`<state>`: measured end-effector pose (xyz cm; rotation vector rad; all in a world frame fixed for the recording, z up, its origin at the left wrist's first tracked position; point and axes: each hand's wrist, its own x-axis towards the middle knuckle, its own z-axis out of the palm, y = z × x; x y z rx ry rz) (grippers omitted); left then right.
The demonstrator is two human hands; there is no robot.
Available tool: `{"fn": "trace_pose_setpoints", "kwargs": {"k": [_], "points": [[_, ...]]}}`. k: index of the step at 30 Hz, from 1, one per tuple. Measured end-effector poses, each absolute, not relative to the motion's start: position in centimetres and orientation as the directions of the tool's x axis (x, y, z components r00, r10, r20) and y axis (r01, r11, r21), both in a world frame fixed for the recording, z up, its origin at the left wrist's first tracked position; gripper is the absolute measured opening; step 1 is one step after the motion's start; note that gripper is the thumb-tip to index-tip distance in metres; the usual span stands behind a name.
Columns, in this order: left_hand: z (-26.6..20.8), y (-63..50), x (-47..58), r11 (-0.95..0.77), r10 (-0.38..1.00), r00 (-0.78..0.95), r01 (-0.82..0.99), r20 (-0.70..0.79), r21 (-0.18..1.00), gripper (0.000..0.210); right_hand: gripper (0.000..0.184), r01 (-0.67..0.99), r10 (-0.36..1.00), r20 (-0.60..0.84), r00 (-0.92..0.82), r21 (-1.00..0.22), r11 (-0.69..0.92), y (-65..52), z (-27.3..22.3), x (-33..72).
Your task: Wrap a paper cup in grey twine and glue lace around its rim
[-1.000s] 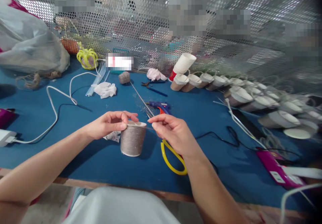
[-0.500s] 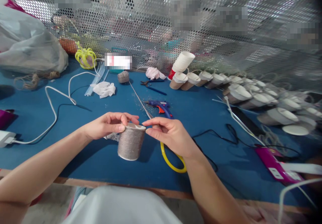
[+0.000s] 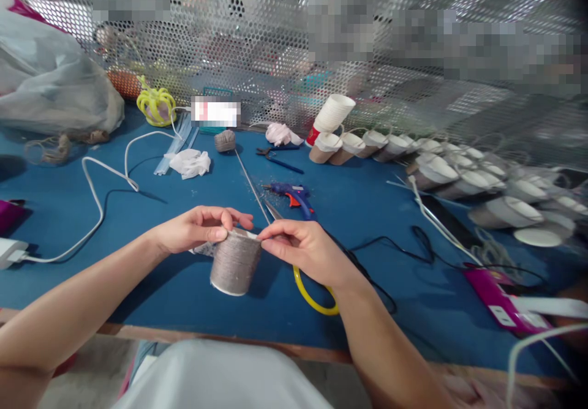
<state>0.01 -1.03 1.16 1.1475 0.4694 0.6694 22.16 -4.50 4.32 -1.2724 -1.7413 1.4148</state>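
A paper cup wrapped in grey yarn (image 3: 235, 265) is held tilted above the blue table, its white base edge showing at the bottom. My left hand (image 3: 206, 228) is closed on the cup's upper left rim, thumb outside. At the right side of the rim, my right hand (image 3: 298, 243) pinches the yarn strand (image 3: 250, 182), its fingertips against the cup. That strand runs back to a grey yarn ball (image 3: 225, 141). Scissors with yellow handles (image 3: 315, 299) lie partly hidden under my right hand.
A blue glue gun (image 3: 294, 195) and blue-handled pliers (image 3: 280, 159) lie beyond my hands. Several wrapped cups (image 3: 505, 210) line the right side, near stacked paper cups (image 3: 337, 112). Cables cross the table (image 3: 184, 299); a purple power strip (image 3: 498, 305) lies right. Perforated metal mesh (image 3: 271, 48) stands behind.
The cup has shifted slightly left and tilted more. My right hand has moved left, bringing its fingertips and the yarn against the rim. My left hand keeps its hold.
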Motion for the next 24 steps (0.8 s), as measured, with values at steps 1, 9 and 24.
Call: {"fn": "trace_pose_setpoints", "kwargs": {"k": [1, 9, 24], "points": [[1.1, -1.0, 0.0, 0.251, 0.697, 0.717, -0.239, -0.004, 0.938, 0.018, 0.012, 0.323, 0.905, -0.145, -0.400, -0.946, -0.009, -4.5, 4.3, 22.2], [0.4, -0.4, -0.2, 0.158, 0.724, 0.690, -0.184, 0.013, 0.970, 0.012, 0.013, 0.354, 0.899, -0.157, -0.410, -0.935, -0.002, -4.4, 4.0, 22.2], [-0.7, -1.3, 1.6, 0.083, 0.866, 0.487, 0.093, -0.118, 0.992, 0.087, 0.017, 0.371, 0.971, -0.036, -0.237, -0.927, 0.056, -3.9, 3.0, 21.3]]}}
